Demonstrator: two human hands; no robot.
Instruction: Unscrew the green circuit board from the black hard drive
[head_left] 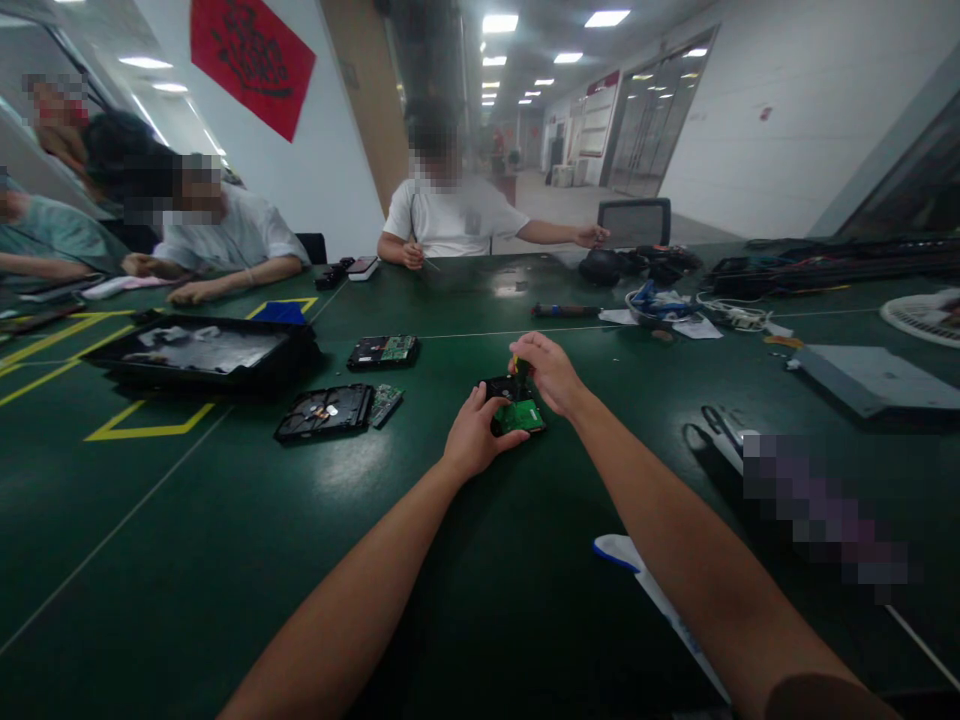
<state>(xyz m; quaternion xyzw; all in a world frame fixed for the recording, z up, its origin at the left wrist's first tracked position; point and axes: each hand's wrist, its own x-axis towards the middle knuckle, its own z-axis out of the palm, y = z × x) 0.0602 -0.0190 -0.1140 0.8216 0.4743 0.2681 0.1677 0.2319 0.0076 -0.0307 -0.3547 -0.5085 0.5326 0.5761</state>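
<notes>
A hard drive [520,416] with a green circuit board facing up lies on the green table in front of me. My left hand [471,436] grips it from the left, thumb along the near edge and fingers at the far side. Above the drive, my right hand [553,372] is closed around a screwdriver [521,372] with a dark and yellow handle, pointing down at the board. Its tip is too small to make out. To the left sit another hard drive [383,351], a black drive-like casing [324,413] and a loose circuit board [387,404].
A black tray [294,350] holding whitish scraps stands at the left. Across the table sits a person in a white shirt [450,220] with a thin tool. At right are a grey flat box [874,380], cables [739,312] and a dark-handled tool [566,311].
</notes>
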